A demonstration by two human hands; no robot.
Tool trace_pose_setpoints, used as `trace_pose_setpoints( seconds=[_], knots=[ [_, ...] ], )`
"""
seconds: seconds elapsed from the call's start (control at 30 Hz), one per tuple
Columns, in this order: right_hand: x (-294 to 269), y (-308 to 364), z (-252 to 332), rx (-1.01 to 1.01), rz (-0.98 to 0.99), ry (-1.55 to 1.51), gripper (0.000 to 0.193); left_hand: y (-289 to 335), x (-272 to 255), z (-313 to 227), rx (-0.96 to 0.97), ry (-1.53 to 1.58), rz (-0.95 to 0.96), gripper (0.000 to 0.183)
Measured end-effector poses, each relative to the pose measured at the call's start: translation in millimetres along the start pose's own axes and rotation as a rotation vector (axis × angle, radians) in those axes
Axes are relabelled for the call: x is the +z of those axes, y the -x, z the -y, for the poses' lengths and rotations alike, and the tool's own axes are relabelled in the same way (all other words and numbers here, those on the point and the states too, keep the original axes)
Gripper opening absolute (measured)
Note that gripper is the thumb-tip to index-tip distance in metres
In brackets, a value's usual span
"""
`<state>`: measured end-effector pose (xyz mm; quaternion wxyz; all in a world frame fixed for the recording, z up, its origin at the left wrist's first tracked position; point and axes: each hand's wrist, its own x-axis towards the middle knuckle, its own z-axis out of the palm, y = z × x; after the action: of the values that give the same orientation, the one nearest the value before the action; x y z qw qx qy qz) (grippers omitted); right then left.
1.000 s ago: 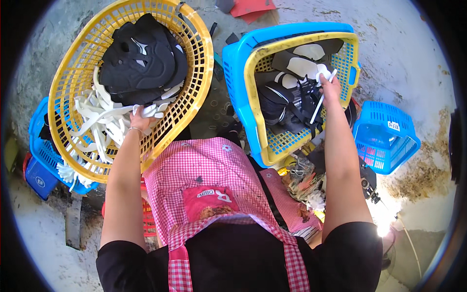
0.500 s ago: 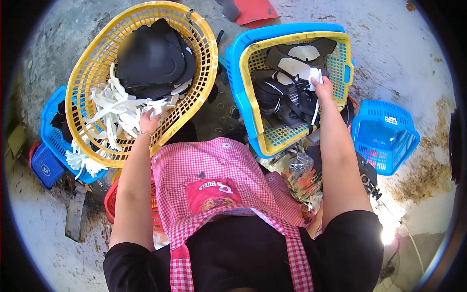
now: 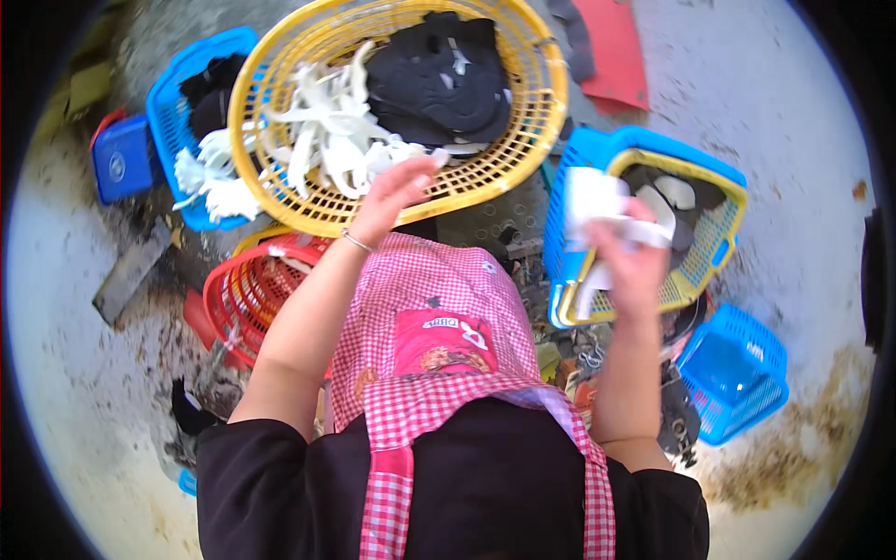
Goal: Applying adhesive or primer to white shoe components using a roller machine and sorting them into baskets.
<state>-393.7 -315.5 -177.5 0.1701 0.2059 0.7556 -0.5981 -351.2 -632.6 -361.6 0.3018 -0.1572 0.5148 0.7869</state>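
Here, a worker in a checked apron (image 3: 429,280) reaches toward two baskets on the floor. The left hand (image 3: 397,191) hangs by the near rim of the large yellow basket (image 3: 553,89), fingers extended and close together; I cannot tell whether they pinch anything. White strips (image 3: 322,131) fill its left half, beside black molded parts (image 3: 434,84) toward the right end. The right hand (image 3: 639,266), blurred, appears to pinch white pieces (image 3: 597,198) above the near left corner of the blue basket (image 3: 581,149) lined with a yellow one. The step in hand looks like handling loose white parts; the next move, I judge, calls for a firm pinch and fingers lifted clear of both rims.
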Motion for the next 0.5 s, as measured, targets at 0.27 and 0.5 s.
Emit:
trace_pose_setpoints(
  seconds=[0.27, 0.5],
  knots=[
    [220, -64, -76, -0.202, 0.481, 0.342, 0.040, 5, -18, -39, -0.157, 0.292, -0.346, 0.030],
    [269, -119, -124, -0.030, 0.469, 0.395, 0.051, -21, -92, -23, -0.208, 0.206, -0.309, 0.030]
  ],
)
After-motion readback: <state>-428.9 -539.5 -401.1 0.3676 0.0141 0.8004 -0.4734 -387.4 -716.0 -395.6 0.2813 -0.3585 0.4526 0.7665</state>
